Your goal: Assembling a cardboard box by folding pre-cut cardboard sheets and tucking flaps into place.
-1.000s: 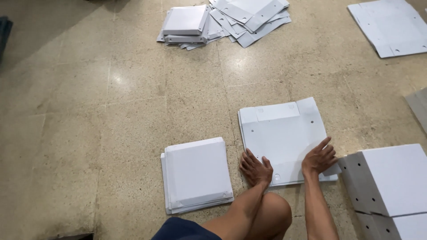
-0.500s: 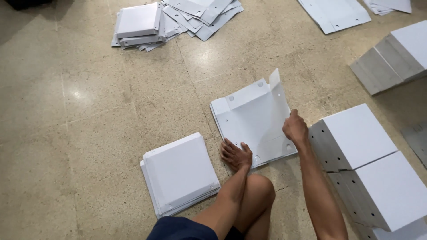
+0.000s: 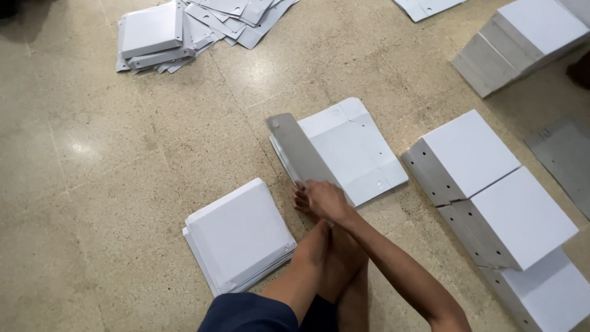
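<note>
I am watching my right hand (image 3: 329, 200) pressing down on the near edge of a white cardboard sheet (image 3: 353, 150) lying on the floor (image 3: 92, 154), fingers curled over its raised grey flap (image 3: 298, 147). My left hand is hiding beneath the right one, so I cannot tell how it is gripping. A stack of folded white sheets (image 3: 239, 233) is lying just left of my foot, and folded white boxes (image 3: 491, 184) are lining up to the right.
</note>
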